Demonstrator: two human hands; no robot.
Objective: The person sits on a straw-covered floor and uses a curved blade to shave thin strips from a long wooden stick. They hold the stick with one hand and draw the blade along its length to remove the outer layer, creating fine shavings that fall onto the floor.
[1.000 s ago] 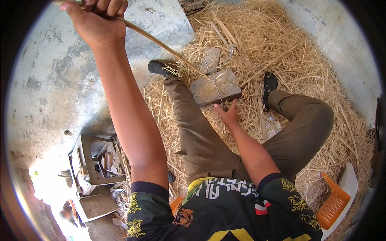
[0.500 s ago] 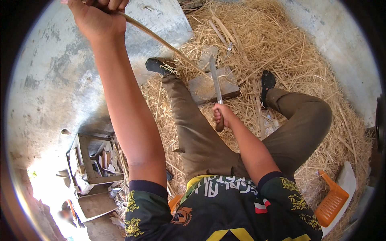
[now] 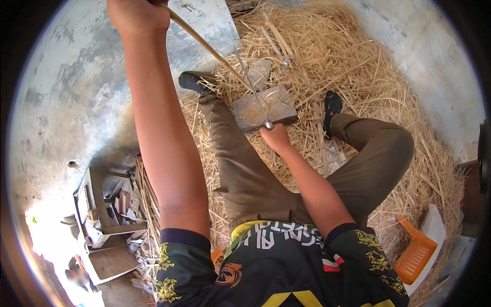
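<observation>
At the upper left, my left hand (image 3: 140, 16) is closed around a long thin bamboo strip (image 3: 204, 44); the fingers are partly cut off by the picture's edge. The strip slants down to the right toward a grey-brown wooden block (image 3: 248, 113) between my legs. My right hand (image 3: 275, 138) grips a machete (image 3: 268, 125), its handle hidden in the fist. The blade is seen nearly edge-on and points up and to the left. It crosses the strip's lower end above the block; whether they touch I cannot tell.
Straw-like shavings (image 3: 327, 46) cover the floor around my legs. A pale wall (image 3: 76, 102) rises at left. Near it stands a wooden frame (image 3: 102, 204) with scraps inside. An orange plastic basket (image 3: 417, 256) lies at lower right. Loose split strips (image 3: 271, 41) lie beyond the block.
My right hand has moved slightly up and left. The machete has turned from showing its flat side to nearly edge-on, tilting left across the strip. My left hand has shifted slightly up and right.
</observation>
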